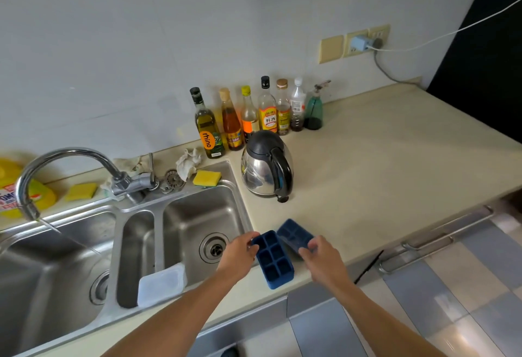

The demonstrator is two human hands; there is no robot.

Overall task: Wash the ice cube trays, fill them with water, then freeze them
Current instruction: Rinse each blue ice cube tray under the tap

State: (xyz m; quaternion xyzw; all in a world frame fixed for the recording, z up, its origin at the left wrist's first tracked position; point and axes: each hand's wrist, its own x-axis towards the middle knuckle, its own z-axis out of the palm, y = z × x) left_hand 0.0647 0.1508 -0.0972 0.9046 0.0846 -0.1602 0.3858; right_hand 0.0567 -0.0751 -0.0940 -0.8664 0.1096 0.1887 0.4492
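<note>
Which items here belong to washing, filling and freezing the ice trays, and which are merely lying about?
Job: near blue ice cube tray; second blue tray; running faucet; sink; yellow sponge.
Lying about: kettle; olive oil bottle; rice wine bottle; crumpled cloth.

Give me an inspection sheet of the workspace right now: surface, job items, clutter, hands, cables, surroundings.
Surface: beige countertop, bare at right.
Job's things: two dark blue ice cube trays, near tray and far tray, on the counter edge beside the steel double sink; curved chrome tap running.
Clutter: steel electric kettle, row of condiment bottles, yellow sponge, white plastic lid in the sink.
Grippers: left hand fingers on the near tray; right hand on the far tray.
Cables: white cable and grey cable from the wall sockets.
Surroundings: white wall, checked floor.
</note>
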